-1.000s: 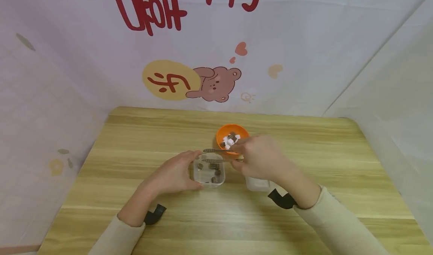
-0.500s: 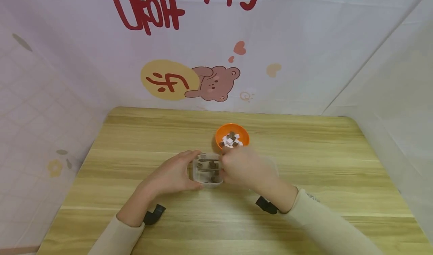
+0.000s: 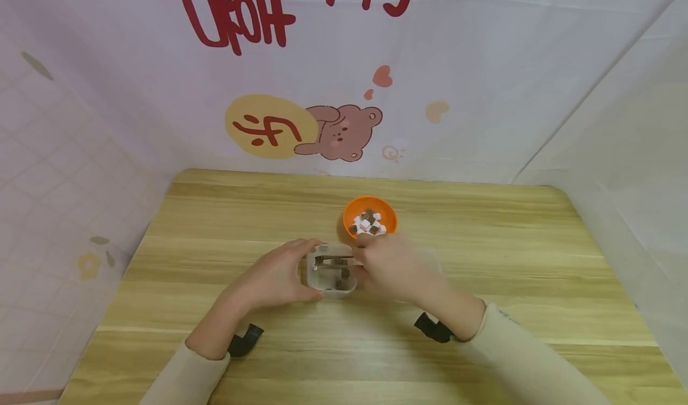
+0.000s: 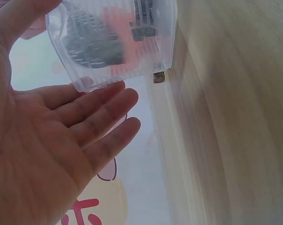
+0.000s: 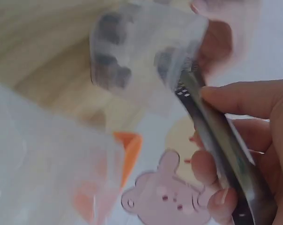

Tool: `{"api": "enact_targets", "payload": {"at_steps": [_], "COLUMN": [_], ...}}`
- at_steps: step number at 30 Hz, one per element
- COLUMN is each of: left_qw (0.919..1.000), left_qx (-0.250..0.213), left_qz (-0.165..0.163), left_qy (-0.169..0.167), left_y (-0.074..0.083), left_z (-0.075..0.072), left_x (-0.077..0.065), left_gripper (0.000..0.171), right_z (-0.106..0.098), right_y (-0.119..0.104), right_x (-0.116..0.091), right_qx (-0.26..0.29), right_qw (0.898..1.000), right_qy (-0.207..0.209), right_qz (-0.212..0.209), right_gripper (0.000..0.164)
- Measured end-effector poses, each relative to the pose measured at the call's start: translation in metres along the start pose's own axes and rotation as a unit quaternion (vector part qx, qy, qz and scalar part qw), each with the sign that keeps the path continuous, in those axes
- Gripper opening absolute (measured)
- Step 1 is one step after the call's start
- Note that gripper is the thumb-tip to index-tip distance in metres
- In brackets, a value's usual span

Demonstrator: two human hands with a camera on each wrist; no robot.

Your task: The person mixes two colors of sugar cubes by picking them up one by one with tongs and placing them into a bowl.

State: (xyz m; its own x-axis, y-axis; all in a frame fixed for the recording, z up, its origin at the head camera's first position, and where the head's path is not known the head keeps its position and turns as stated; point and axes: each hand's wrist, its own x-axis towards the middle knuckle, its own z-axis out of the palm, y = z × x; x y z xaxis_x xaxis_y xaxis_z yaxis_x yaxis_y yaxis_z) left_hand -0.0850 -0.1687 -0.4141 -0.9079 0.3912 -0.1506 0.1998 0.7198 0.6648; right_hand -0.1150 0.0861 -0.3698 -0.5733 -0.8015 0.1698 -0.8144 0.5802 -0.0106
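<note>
My left hand (image 3: pixel 276 276) grips the left side of a small clear plastic container (image 3: pixel 332 294), thumb at the near corner and a finger at the far one. Several dark brown cubes (image 5: pixel 111 75) lie inside it. My right hand (image 3: pixel 395 267) holds metal tongs (image 5: pixel 221 140) from the right, thumb on one arm and fingers curled along the other. The tong arms reach over the container, close together, with their tips at a brown cube near its left side. In the left wrist view my other fingers (image 4: pixel 104 119) extend below the container.
An orange bowl (image 3: pixel 353 206) with white and brown cubes stands just behind. A second clear container (image 3: pixel 434 260) is partly hidden under my right hand. One brown cube (image 4: pixel 159 77) shows outside the held container. A printed cloth (image 3: pixel 473 82) hangs behind the wooden table (image 3: pixel 484 214).
My right hand has moved left and nearer, bringing the tongs down into the container. The tong arms, wide apart earlier, are now closer together. My left hand has stayed in place.
</note>
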Motion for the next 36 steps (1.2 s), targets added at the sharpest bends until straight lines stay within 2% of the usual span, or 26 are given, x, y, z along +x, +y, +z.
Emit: {"api": "enact_targets", "payload": {"at_steps": [6, 9, 11, 17, 21, 25, 30, 36], "left_qw": [1.0, 1.0, 1.0, 1.0, 0.9999, 0.9999, 0.9999, 1.0], "left_qx": [0.001, 0.001, -0.001, -0.005, -0.007, -0.009, -0.008, -0.008], "left_qz": [0.0, -0.001, -0.002, -0.007, -0.007, -0.008, -0.007, 0.0], "left_qy": [0.002, 0.003, 0.002, 0.001, 0.001, 0.002, 0.002, 0.001], "left_y": [0.0, 0.0, 0.0, 0.001, 0.001, 0.001, 0.001, 0.0], "left_z": [0.0, 0.0, 0.0, 0.0, 0.0, 0.001, 0.0, 0.0], "left_x": [0.0, 0.0, 0.0, 0.0, 0.0, 0.0, 0.0, 0.0], "left_gripper": [0.103, 0.103, 0.101, 0.1, 0.101, 0.101, 0.101, 0.101], "right_z": [-0.017, -0.023, -0.025, -0.023, -0.019, -0.019, -0.024, -0.032], "right_y": [0.024, 0.037, 0.047, 0.07, 0.076, 0.075, 0.069, 0.058], "right_x": [-0.014, -0.019, -0.021, -0.031, -0.036, -0.037, -0.033, -0.026], "right_qx": [0.078, 0.09, 0.077, 0.035, 0.04, 0.049, 0.044, 0.022], "right_qw": [0.994, 0.989, 0.988, 0.984, 0.983, 0.987, 0.993, 0.994], "right_qy": [0.079, 0.113, 0.129, 0.136, 0.122, 0.109, 0.104, 0.107], "right_qz": [0.015, 0.03, 0.044, 0.112, 0.13, 0.106, 0.038, -0.03], "right_gripper": [0.008, 0.012, 0.013, 0.017, 0.022, 0.027, 0.027, 0.03]}}
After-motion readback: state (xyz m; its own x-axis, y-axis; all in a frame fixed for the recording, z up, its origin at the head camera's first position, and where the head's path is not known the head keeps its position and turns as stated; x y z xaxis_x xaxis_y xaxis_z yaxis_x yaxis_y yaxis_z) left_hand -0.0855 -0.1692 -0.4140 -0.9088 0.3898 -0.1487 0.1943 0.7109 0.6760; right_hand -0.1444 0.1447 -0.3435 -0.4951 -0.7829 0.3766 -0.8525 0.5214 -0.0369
